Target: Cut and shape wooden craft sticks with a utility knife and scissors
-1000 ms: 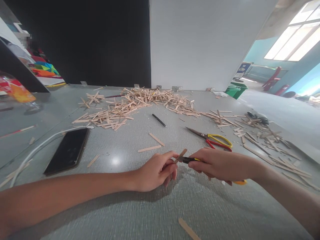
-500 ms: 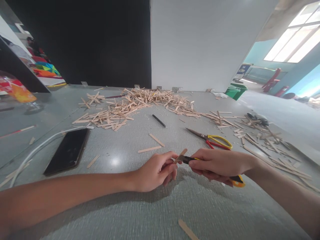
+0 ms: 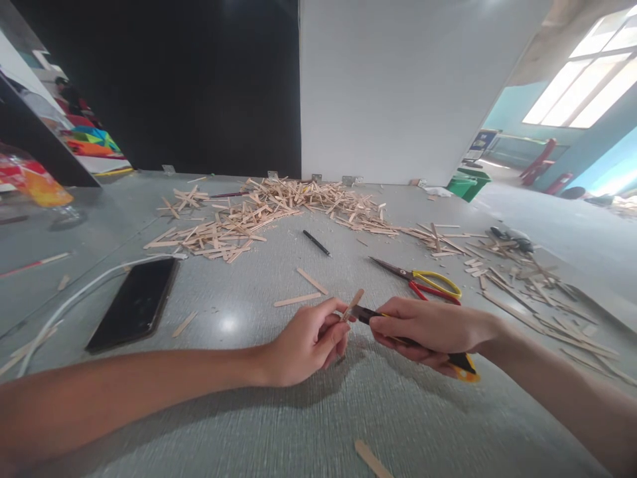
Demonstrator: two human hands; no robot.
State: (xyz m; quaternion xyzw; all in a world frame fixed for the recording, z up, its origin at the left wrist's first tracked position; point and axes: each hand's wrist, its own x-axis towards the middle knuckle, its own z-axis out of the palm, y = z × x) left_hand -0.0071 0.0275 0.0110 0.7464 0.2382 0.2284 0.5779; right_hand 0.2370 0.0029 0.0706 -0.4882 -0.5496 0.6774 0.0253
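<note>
My left hand (image 3: 311,342) pinches a short wooden craft stick (image 3: 359,297) between thumb and fingers, its rounded end pointing up and away. My right hand (image 3: 428,328) is wrapped round a black and yellow utility knife (image 3: 465,366), whose front end meets the stick close to my left fingertips. The fingers partly hide the contact point. Beyond the hands, two loose craft sticks (image 3: 297,299) lie on the grey table (image 3: 239,425). Scissors (image 3: 413,273) with one yellow and one red handle rest past my right hand, and a black pen (image 3: 317,243) lies farther off.
A large heap of craft sticks (image 3: 298,199) spreads along the upright black and white panels (image 3: 388,86). More wooden strips (image 3: 547,312) are scattered at right. On the left lie a phone (image 3: 134,302) and a white cable (image 3: 70,302). A bottle (image 3: 40,182) stands farther left.
My right hand and the knife have shifted slightly left and tilted, showing more of the yellow rear end. The stick in my left hand has turned a little more upright.
</note>
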